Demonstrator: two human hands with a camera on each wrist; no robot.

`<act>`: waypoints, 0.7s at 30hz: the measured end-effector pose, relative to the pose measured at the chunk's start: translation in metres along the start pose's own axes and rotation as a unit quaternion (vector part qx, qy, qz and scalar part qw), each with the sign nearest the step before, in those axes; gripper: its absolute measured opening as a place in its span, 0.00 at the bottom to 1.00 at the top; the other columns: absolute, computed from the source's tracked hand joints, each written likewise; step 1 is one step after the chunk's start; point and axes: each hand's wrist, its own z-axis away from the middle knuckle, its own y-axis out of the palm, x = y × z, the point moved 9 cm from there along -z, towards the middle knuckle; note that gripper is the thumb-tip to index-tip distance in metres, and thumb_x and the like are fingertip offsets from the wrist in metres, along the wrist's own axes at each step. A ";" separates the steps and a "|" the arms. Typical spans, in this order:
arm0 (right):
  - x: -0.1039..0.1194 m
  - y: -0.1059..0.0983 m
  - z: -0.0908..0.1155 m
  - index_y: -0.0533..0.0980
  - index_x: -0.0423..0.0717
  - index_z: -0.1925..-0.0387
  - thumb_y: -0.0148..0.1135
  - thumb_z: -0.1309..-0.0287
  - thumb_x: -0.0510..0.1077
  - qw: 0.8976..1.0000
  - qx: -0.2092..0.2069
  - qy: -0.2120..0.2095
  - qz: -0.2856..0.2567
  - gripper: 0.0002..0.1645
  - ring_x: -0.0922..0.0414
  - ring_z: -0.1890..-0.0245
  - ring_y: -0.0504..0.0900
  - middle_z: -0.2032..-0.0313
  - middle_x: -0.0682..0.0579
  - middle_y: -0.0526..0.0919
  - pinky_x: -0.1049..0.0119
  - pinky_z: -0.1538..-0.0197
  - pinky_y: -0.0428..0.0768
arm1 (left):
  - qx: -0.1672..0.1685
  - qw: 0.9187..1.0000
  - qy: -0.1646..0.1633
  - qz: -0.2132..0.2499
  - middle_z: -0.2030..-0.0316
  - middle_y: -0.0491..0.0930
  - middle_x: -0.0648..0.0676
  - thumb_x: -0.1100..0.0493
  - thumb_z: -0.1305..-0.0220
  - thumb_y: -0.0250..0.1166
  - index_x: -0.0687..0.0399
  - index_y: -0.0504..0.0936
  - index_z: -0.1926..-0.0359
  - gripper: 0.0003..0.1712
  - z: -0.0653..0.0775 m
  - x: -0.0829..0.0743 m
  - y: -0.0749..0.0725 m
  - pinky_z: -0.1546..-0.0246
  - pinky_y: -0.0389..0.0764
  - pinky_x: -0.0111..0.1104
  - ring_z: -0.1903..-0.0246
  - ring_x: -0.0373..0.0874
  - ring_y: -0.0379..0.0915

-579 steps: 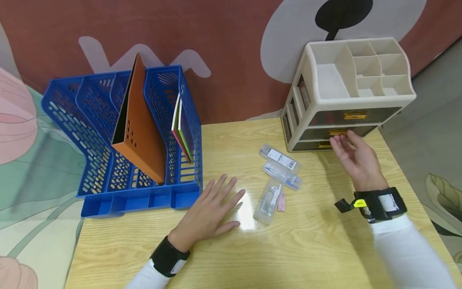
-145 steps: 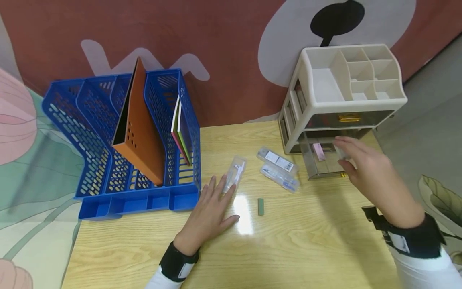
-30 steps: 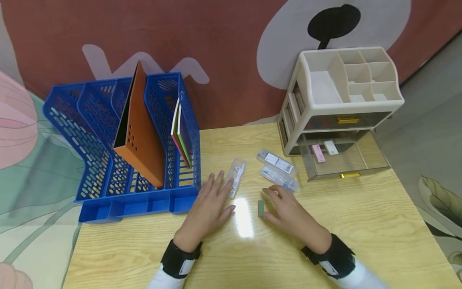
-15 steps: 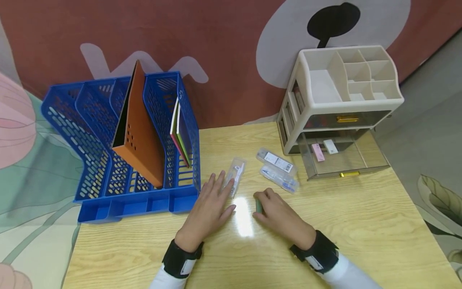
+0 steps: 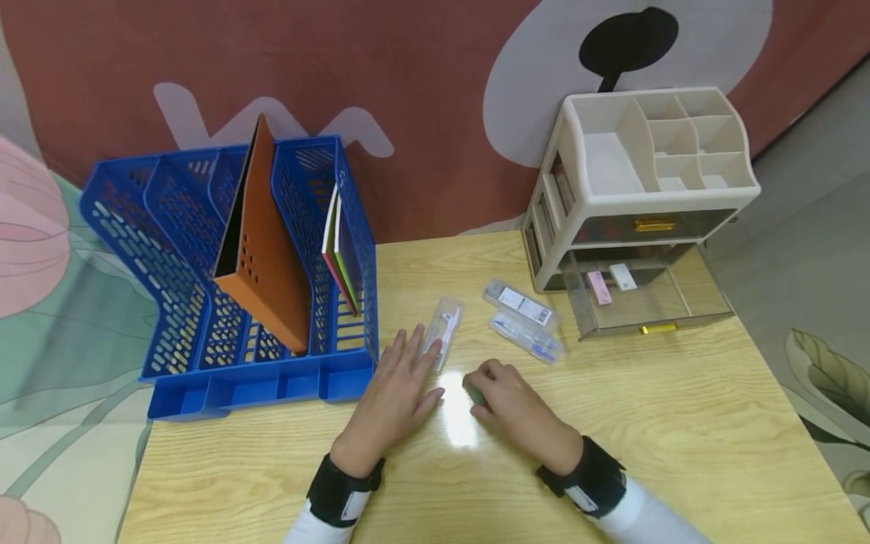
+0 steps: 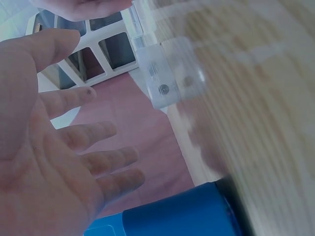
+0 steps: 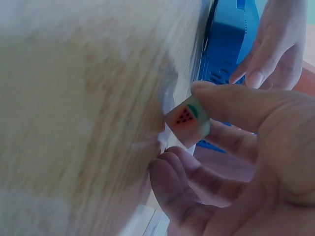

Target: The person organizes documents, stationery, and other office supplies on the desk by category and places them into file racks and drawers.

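Note:
My right hand (image 5: 523,415) pinches a small green eraser (image 5: 475,393) just over the table. In the right wrist view a watermelon picture shows on the pale end of that eraser (image 7: 189,120), between thumb and fingers. My left hand (image 5: 387,404) lies with fingers straight and spread, its fingertips by a clear plastic case (image 5: 448,317) with a white tool inside. A pink eraser (image 5: 600,288) and a white one (image 5: 623,276) lie in the pulled-out clear drawer (image 5: 710,316) of the cream organizer (image 5: 578,208).
Two clear cases, one with a barcode label (image 5: 523,304) and one with blue pens (image 5: 526,338), lie left of the drawer. A blue file rack (image 5: 261,374) with an orange folder (image 5: 261,257) and thin booklets (image 5: 343,257) stands at the left.
The drawer has come out, and pink and white erasers now lie in it. The clear tool case moved left. Lately my right hand took the green eraser and shifted slightly left.

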 end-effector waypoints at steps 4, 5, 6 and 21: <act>0.010 0.000 0.001 0.83 0.47 0.50 0.78 0.49 0.37 0.999 -0.018 -0.045 0.012 0.23 0.51 0.58 0.80 0.54 0.48 0.83 0.57 0.53 0.84 | 0.002 1.000 -0.003 -0.001 0.21 0.57 0.64 0.42 0.30 0.66 0.49 0.65 0.22 0.41 0.000 0.000 0.001 0.26 0.63 0.59 0.22 0.67 0.53; 0.013 0.000 0.002 0.83 0.47 0.52 0.78 0.49 0.36 0.998 -0.027 -0.061 0.016 0.21 0.52 0.59 0.80 0.55 0.48 0.83 0.58 0.54 0.85 | 0.004 1.000 -0.004 -0.001 0.21 0.57 0.63 0.42 0.30 0.66 0.49 0.64 0.22 0.41 0.001 0.000 0.002 0.26 0.63 0.59 0.22 0.66 0.53; 0.016 -0.001 0.002 0.83 0.46 0.53 0.77 0.48 0.35 0.996 -0.036 -0.076 0.018 0.20 0.52 0.60 0.80 0.56 0.48 0.83 0.59 0.54 0.85 | 0.004 1.000 -0.004 -0.002 0.21 0.57 0.63 0.42 0.30 0.66 0.49 0.64 0.22 0.41 0.001 0.000 0.002 0.26 0.63 0.59 0.22 0.66 0.53; 0.000 -0.025 0.011 0.85 0.45 0.52 0.75 0.46 0.31 0.994 -0.070 -0.083 -0.019 0.19 0.56 0.53 0.85 0.53 0.51 0.83 0.63 0.49 0.87 | -0.004 1.000 -0.002 -0.004 0.21 0.58 0.64 0.42 0.30 0.65 0.50 0.65 0.22 0.41 0.001 0.000 0.000 0.27 0.65 0.59 0.23 0.67 0.54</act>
